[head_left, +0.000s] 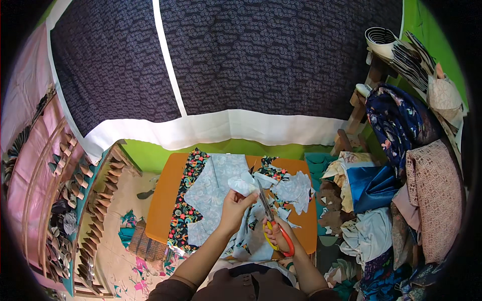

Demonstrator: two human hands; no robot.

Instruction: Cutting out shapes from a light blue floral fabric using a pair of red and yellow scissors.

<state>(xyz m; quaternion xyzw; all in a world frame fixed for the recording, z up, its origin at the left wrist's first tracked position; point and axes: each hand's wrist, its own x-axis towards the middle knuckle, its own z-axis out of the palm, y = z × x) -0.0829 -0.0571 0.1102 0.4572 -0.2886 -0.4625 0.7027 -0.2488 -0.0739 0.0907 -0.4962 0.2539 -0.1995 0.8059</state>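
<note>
Pale fabric (pixel 241 183) is pinched above the bench (pixel 161 200) in the closed left grip (pixel 236 205), apparently so its edge is steadied beside the scissors (pixel 266 203), whose handles are enclosed by the curled right grip (pixel 275 233).

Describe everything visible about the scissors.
The scissors have long grey metallic-looking blades and red and yellow handles, apparently plastic. The right hand's grip is around the handles. The blades point forward and slightly left, beside a pale fabric piece; whether they touch it, or how far they open, is hard to tell.
</note>
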